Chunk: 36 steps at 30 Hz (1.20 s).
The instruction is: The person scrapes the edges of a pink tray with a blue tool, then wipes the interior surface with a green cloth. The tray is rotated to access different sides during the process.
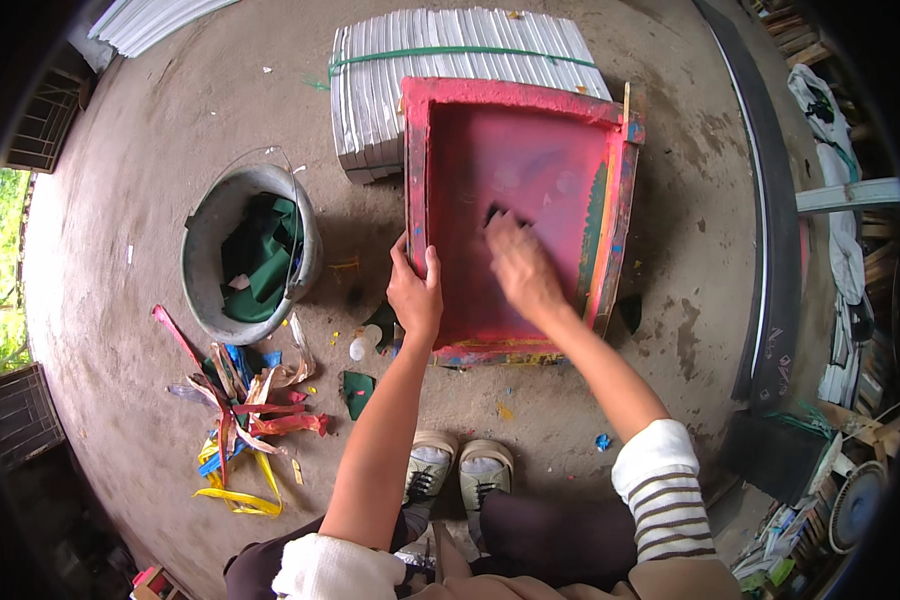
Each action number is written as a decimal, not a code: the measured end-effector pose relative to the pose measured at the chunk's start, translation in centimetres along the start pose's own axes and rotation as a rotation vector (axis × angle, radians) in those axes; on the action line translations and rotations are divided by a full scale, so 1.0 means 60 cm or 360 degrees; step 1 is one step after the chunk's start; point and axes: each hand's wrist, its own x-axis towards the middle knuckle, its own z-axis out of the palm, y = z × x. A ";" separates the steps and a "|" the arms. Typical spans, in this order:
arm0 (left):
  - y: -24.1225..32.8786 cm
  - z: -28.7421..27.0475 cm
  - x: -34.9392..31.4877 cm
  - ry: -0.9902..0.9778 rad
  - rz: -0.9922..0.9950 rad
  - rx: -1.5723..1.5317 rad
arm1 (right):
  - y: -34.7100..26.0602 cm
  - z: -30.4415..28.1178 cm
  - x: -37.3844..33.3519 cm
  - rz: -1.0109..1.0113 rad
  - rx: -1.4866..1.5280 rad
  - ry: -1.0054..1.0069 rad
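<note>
A screen-printing frame [510, 92], smeared with pink paint, stands in front of me, its upper end against a strapped white stack. My left hand [416, 292] is closed around its left edge near the lower corner, thumb on the inner side. Over the reddish mesh [470, 275] is my right hand [520, 262], its fingers together and blurred by motion. A small dark rag [494, 212] shows at those fingertips, pressed against the mesh; most of it is hidden. A dark green strip [594, 225] runs along the mesh's right side.
The white stack [370, 110] with a green strap lies behind the frame. Left of it stands a grey bucket [196, 270] holding dark green cloth. Colourful paint-stained scraps [260, 410] lie on the concrete floor. A long dark beam [770, 250] and clutter line the right side.
</note>
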 end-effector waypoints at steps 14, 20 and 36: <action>-0.007 -0.004 0.010 -0.0031 -0.0026 -0.0135 | 0.016 0.025 0.061 -0.0749 0.0176 -0.0026; -0.010 -0.007 0.001 0.0020 0.0016 -0.0036 | 0.002 0.002 0.086 0.0030 -0.0007 0.0188; 0.000 -0.014 0.000 -0.0009 -0.0040 0.0230 | 0.062 -0.011 0.123 -0.0293 -0.0338 0.0123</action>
